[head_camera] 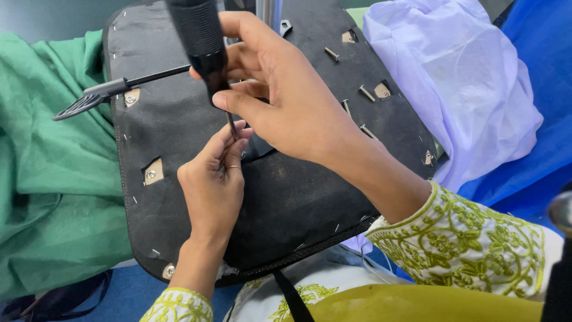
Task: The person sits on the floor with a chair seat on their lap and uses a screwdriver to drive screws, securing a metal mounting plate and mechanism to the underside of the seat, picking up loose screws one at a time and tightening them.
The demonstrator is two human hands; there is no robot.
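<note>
We seem to be in a furniture assembly workshop. We see an upturned seat base (pixel 286 197) with loose screws (pixel 366 93), beside green cloth (pixel 53 197) and protective sheeting (pixel 465 77).

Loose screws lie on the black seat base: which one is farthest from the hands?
The topmost loose screw, near the base's far edge beside a cut-out; the other three lie lower, closer to the right hand.
</note>
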